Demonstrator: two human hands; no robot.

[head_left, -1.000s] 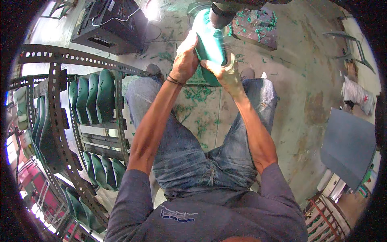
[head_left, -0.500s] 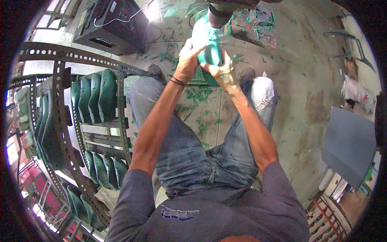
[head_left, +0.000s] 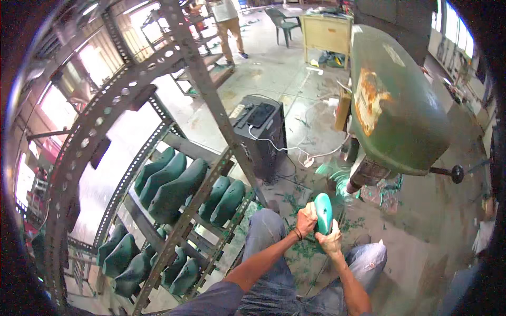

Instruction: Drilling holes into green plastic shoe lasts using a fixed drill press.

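left hand [head_left: 306, 219] | right hand [head_left: 331, 243] – grip green shoe last [head_left: 323, 212] – lower end hidden

both hands up front: left hand [head_left: 306, 218] and right hand [head_left: 331, 243] clamped on a teal moulded piece [head_left: 323, 211], held upright just below the green machine [head_left: 392, 105] at 2 o'clock. metal rack [head_left: 174, 210] w/ rows of dark green pieces [head_left: 174, 187] at 9 o'clock. black box [head_left: 261, 131] w/ white cable at 12, green shavings on the floor [head_left: 295, 200]. another person [head_left: 229, 21] standing far off at 12.
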